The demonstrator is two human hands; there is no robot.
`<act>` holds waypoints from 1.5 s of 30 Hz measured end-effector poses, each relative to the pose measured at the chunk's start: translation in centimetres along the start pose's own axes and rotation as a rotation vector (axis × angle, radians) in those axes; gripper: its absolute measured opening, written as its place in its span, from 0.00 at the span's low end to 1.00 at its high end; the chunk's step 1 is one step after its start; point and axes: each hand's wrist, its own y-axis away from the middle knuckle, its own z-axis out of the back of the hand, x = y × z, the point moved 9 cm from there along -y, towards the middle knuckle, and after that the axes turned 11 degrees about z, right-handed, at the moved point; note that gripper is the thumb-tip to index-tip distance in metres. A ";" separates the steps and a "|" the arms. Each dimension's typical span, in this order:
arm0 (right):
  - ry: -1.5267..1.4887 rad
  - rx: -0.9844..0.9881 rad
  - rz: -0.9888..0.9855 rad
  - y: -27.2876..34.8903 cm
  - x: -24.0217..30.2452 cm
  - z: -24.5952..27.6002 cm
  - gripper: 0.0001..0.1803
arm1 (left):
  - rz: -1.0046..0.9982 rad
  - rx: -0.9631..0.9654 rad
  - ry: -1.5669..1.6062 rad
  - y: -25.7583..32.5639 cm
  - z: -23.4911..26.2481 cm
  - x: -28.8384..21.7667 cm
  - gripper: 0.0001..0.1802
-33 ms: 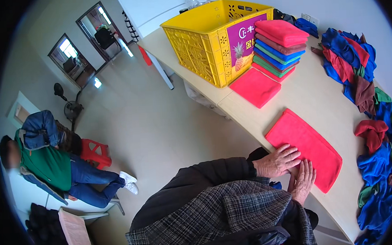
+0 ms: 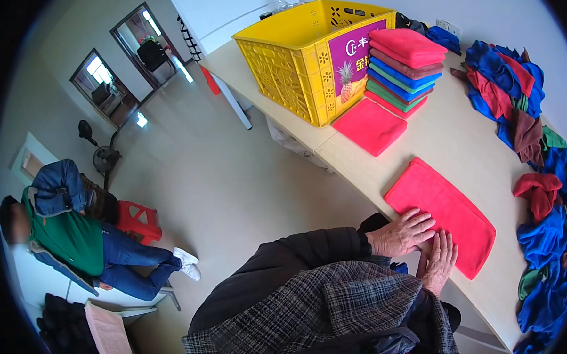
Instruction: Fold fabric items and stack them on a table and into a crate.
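A red cloth (image 2: 443, 217), folded into a long rectangle, lies flat on the pale table (image 2: 323, 146). My left hand (image 2: 403, 232) rests palm down on its near edge, fingers stretched out. Close beside it my right hand (image 2: 438, 262) presses flat on the same edge, its fingers extended. Neither hand grips anything. Farther off on the table lies a smaller folded red cloth (image 2: 372, 127). Behind that rises a stack of folded cloths (image 2: 406, 68) in red, brown, blue and green.
A yellow plastic crate (image 2: 284, 74) stands at the table's far end, beside the stack. Loose crumpled cloths (image 2: 552, 227) in several colours heap along the right side by the wall. At the left a person (image 2: 68, 233) sits near a red stool (image 2: 138, 221). A fan (image 2: 106, 157) stands behind.
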 end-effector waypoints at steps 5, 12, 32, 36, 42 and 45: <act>0.040 -0.008 0.024 0.0 0.1 -0.5 0.33 | 0.010 0.009 0.000 0.0 -0.1 0.2 0.37; 0.066 0.017 0.005 -0.5 0.3 -0.7 0.33 | 0.015 -0.003 0.021 -0.2 0.1 0.6 0.38; 0.117 -0.012 0.053 0.6 0.4 0.5 0.29 | 0.025 -0.036 0.189 -0.4 1.3 -0.4 0.34; 0.059 0.000 0.075 -0.4 1.3 0.9 0.30 | 0.099 -0.240 0.310 -0.7 5.5 2.9 0.14; 0.053 -0.036 0.072 -0.7 0.5 0.6 0.33 | 0.693 -0.196 -0.113 -2.6 7.3 13.1 0.27; 0.059 -0.052 0.053 0.0 0.1 0.6 0.34 | 0.774 -0.104 -0.130 -3.2 4.7 14.2 0.29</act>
